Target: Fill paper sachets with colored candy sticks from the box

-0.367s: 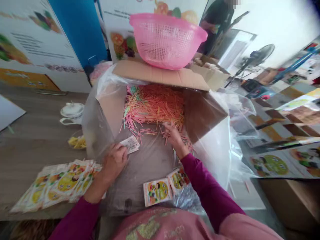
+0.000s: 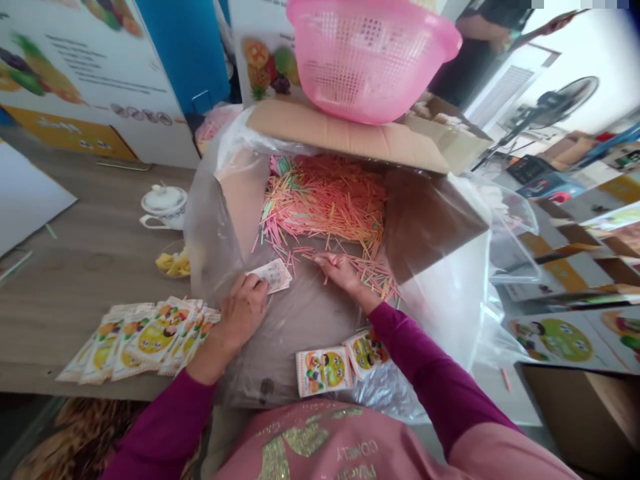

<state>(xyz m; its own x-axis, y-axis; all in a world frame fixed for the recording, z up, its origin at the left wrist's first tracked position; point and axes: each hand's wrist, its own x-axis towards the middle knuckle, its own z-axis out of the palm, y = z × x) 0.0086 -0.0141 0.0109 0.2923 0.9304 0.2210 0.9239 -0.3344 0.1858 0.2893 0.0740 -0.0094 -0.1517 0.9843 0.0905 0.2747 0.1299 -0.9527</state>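
Observation:
My left hand (image 2: 244, 310) rests on the plastic-covered table, its fingers closed on the edge of a small stack of printed paper packets (image 2: 274, 275). To the right, my right hand (image 2: 340, 272) is pinched, and a thin pink stick (image 2: 326, 280) pokes out beneath its fingers. How many sticks it holds is hidden. Loose coloured sticks (image 2: 373, 275) lie around that hand. Beyond both hands, an open cardboard box (image 2: 345, 137) on its side holds a heap of pink, orange and green sticks (image 2: 325, 200).
Two printed packs (image 2: 325, 373) lie near my body beside crumpled clear plastic (image 2: 390, 393). Fanned packets (image 2: 150, 340), a dish of yellow pieces (image 2: 175, 262) and a lidded white cup (image 2: 164, 205) are at left. A pink basket (image 2: 375, 60) sits atop the box. Another person (image 2: 480, 40) stands behind.
The view has shifted, so the scene sits further right in the picture. My right hand has drawn left, away from the heap and nearer the packet stack. My left hand stays at the stack.

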